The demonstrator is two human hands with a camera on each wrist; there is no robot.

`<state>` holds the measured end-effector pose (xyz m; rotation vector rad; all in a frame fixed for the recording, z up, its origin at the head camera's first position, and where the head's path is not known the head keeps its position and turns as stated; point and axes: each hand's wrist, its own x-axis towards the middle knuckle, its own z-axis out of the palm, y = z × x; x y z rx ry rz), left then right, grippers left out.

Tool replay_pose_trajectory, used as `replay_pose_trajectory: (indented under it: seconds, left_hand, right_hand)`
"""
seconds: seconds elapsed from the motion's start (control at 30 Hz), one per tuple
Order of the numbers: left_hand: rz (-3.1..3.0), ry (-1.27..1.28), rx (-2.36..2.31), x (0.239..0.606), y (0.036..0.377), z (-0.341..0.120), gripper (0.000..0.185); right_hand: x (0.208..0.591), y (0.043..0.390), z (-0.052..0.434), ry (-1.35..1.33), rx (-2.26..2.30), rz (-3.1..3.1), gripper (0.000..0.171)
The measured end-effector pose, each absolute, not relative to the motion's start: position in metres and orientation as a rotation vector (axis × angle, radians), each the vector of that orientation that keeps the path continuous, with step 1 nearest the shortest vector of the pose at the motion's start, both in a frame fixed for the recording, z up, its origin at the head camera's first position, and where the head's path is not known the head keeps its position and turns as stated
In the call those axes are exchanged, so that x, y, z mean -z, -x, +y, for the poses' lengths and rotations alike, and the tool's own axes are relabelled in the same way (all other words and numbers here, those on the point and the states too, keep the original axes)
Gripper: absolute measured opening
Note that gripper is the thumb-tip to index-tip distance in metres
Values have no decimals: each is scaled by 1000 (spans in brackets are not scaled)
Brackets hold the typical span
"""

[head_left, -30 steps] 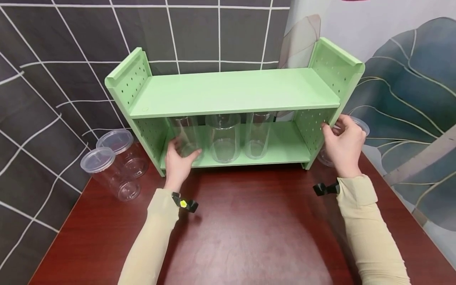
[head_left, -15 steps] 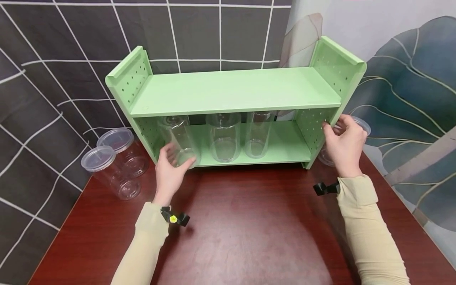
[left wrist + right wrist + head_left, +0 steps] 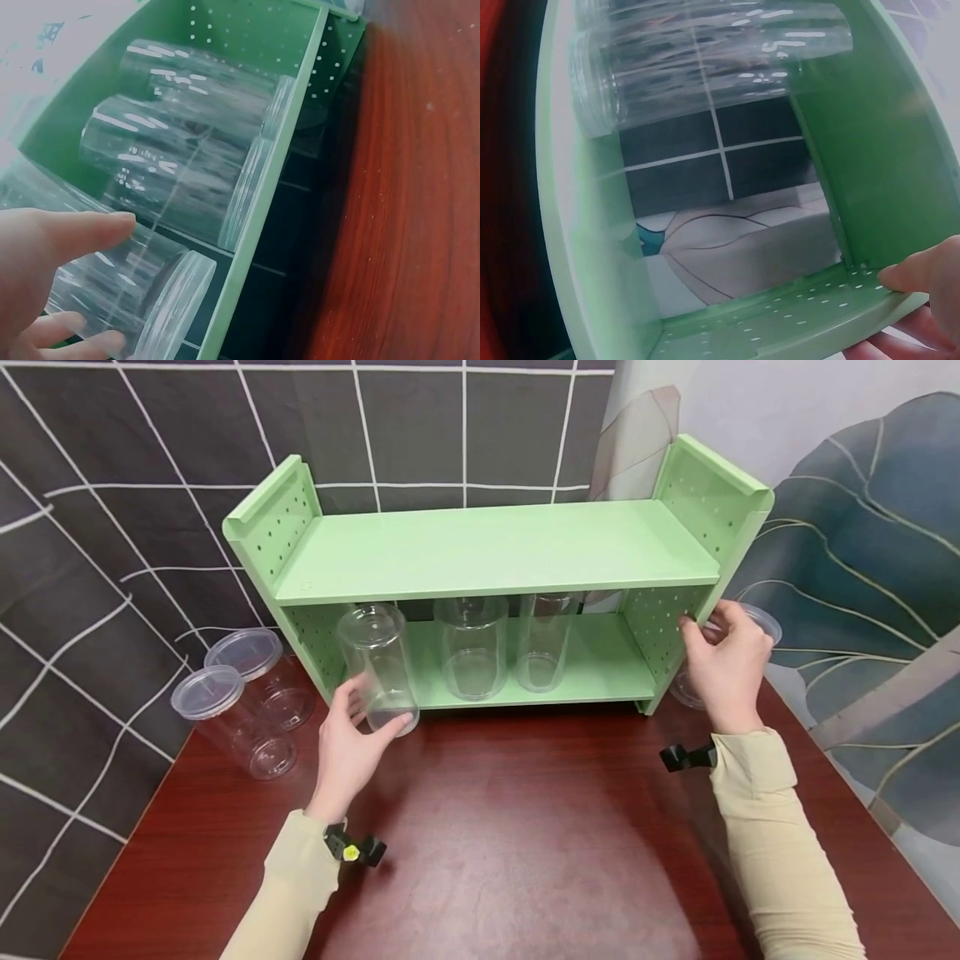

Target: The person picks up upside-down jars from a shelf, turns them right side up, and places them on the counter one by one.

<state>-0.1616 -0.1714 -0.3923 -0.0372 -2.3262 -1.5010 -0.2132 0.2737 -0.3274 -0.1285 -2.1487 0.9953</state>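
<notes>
My left hand (image 3: pixel 347 758) holds a clear plastic jar (image 3: pixel 379 653) low down, thumb on one side and fingers on the other. The jar leans slightly at the front left of a green two-tier shelf (image 3: pixel 495 547), its base overhanging the lower board's front edge. In the left wrist view, a ringed rim (image 3: pixel 180 304) shows at its lower end. Two more clear jars, a wide one (image 3: pixel 472 660) and a narrower one (image 3: pixel 542 652), stand on the lower board. My right hand (image 3: pixel 726 664) grips the shelf's right side panel (image 3: pixel 795 319), thumb inside, fingers outside.
Two lidded clear jars (image 3: pixel 210 693) (image 3: pixel 247 653) stand on the red-brown table (image 3: pixel 510 827) left of the shelf. Another lidded jar (image 3: pixel 761 622) is partly hidden behind my right hand. A dark tiled-pattern wall (image 3: pixel 420 435) rises close behind the shelf.
My left hand has moved left and toward me, drawing the jar out from deeper on the lower board to its front edge. The right hand stays on the side panel.
</notes>
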Motion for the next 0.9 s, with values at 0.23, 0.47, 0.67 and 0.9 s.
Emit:
replay_pose_trajectory:
  seconds: [0.23,0.47,0.67,0.9]
  left_hand:
    - [-2357,112,1436,391,148,-169,78]
    - [-2356,215,1387,388,141,-163,80]
    - [-2368,317,1351,385,139,-152,83]
    - [-2408,411,1305,382,136,-136,81]
  right_hand:
    - [320,202,268,89,-1045,-2038,48]
    - [288,165,229,-159,-1051,-1724,47]
    - [281,146,198,-374,-1036,-1715,52]
    - [300,139,175,-787,-884,-1913,54]
